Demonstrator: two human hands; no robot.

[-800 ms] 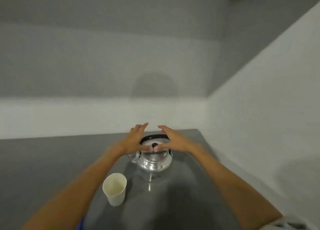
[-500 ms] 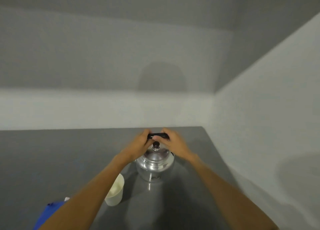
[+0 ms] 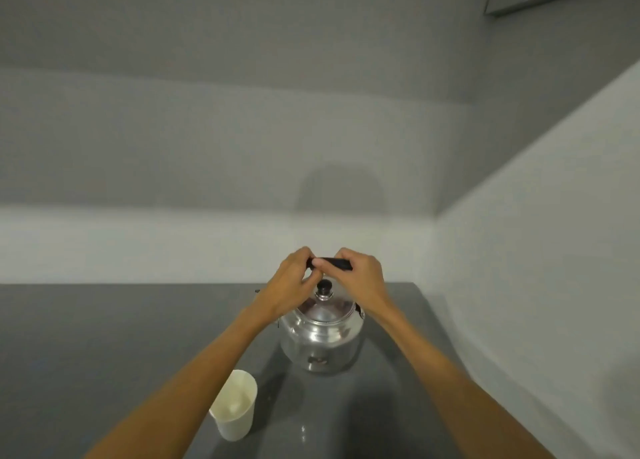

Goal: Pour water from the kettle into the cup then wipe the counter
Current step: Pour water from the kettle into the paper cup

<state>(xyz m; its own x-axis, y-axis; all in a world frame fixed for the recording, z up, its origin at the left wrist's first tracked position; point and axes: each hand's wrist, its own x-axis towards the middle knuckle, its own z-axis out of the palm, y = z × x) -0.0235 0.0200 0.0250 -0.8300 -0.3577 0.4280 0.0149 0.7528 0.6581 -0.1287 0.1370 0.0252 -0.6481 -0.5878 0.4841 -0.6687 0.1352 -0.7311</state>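
Observation:
A shiny metal kettle [image 3: 322, 342] with a black lid knob stands on the dark grey counter [image 3: 104, 347]. Its black handle [image 3: 331, 264] is raised above the lid. My left hand [image 3: 289, 285] grips the handle's left end and my right hand [image 3: 360, 276] grips its right end. A white paper cup [image 3: 235, 412] stands upright on the counter in front of the kettle and to its left, partly hidden behind my left forearm. I cannot tell whether the kettle's base rests on the counter or is just off it.
Grey walls meet in a corner behind and to the right of the kettle. The counter's right edge runs along the right wall. Bare counter stretches to the left of the cup.
Both hands went from open over the lid to closed on the handle, which has swung up above the lid. A blue thing seen at the lower left half a second ago is out of view.

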